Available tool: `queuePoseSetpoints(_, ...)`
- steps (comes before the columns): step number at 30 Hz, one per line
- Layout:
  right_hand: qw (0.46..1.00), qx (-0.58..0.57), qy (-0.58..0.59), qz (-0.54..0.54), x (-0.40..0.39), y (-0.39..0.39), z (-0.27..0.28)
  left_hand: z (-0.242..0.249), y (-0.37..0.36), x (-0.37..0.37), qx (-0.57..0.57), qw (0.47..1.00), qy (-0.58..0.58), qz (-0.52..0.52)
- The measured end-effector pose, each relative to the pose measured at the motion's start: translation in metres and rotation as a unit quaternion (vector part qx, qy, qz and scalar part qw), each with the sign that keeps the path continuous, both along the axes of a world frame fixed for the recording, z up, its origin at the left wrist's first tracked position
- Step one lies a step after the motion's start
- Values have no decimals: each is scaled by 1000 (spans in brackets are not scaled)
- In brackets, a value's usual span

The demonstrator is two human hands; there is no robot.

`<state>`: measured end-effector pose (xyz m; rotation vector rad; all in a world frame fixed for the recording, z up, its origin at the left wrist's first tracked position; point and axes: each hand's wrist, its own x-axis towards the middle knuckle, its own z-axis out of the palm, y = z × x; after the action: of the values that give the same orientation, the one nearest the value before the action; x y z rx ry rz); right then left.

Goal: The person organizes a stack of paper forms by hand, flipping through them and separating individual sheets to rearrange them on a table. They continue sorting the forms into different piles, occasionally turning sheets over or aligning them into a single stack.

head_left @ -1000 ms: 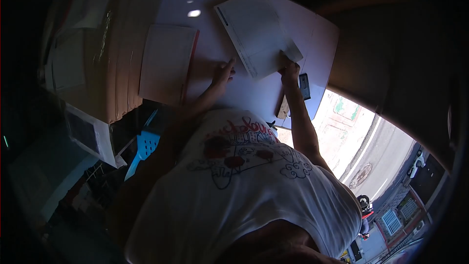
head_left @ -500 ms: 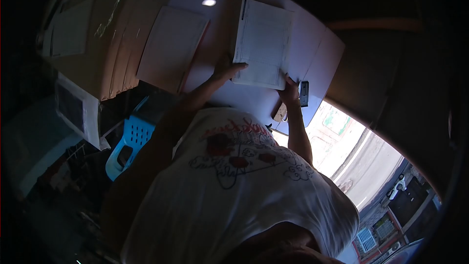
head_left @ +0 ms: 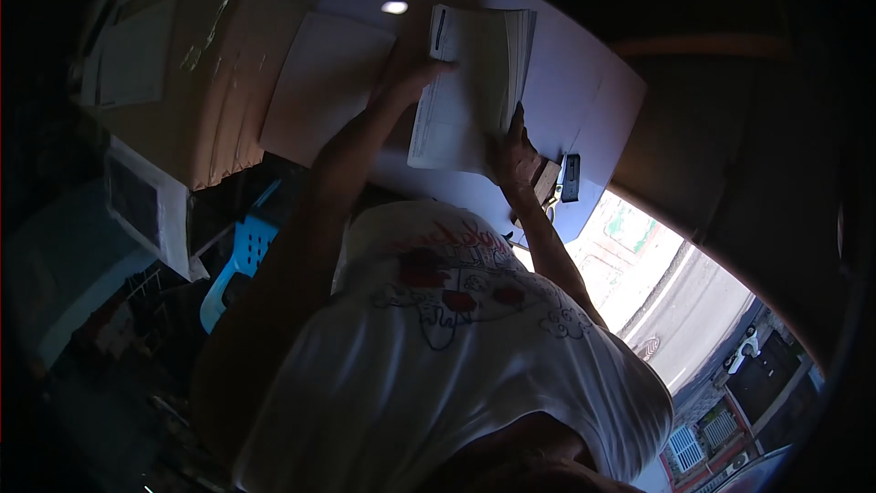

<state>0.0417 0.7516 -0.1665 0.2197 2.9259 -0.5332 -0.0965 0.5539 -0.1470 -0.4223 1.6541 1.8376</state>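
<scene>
A thick stack of printed paper sheets (head_left: 470, 100) is held over the pale table, its sheets bowed and fanned at the right edge. My left hand (head_left: 422, 80) grips the stack's left side, with the thumb lying on the top sheet. On the lower right side, my right hand (head_left: 516, 153) is closed around the edge, fingers pointing up along it. Just beyond that hand lie a brown block (head_left: 547, 179), a pair of scissors (head_left: 553, 203) and a dark stapler-like object (head_left: 571, 177). Another pile of paper (head_left: 328, 73) rests to the left, partly behind my left forearm.
The pale table (head_left: 593, 100) ends in an edge at the right, above a bright street. A large cardboard box (head_left: 205, 73) stands at the left. Below it are a blue plastic stool (head_left: 248, 251) and a framed white panel (head_left: 151, 205). Surroundings are dark.
The stack has shifted slightly left and its sheets have gone from flat to bowed and fanned. My left hand has moved up its side; my right hand has moved left with it.
</scene>
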Motion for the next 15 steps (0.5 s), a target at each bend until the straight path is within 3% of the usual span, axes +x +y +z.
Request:
queuePoseSetpoints(2,951,-285,-10,-116,-15,20,-21,13,2,2,-126,987,91,-44)
queuePoseSetpoints(3,892,-416,-14,-177,-20,34,-32,-75,4,1,-119,983,133,-39)
queuePoseSetpoints(6,729,-644,-102,-207,-72,72,-45,-90,21,13,-255,951,144,-97)
queuePoseSetpoints(7,793,-577,-93,-171,-86,77,-52,-85,22,16,-324,910,230,-120)
queuePoseSetpoints(9,896,-426,-78,-95,-103,79,-65,-83,18,3,-174,971,134,-95)
queuePoseSetpoints(10,900,-425,-64,-66,-103,79,-68,-81,17,-4,-99,988,82,-82)
queuePoseSetpoints(11,904,-423,-50,-35,-102,79,-73,-59,23,-12,-53,997,-49,-4)
queuePoseSetpoints(12,908,-418,-36,-1,-102,78,-78,-53,25,-15,-36,997,-59,-15)
queuePoseSetpoints(14,732,-676,81,-17,-88,51,-77,-47,26,-18,-4,996,-83,-34)
queuePoseSetpoints(15,755,-651,82,-10,-87,47,-65,-44,33,-10,-10,997,-79,-12)
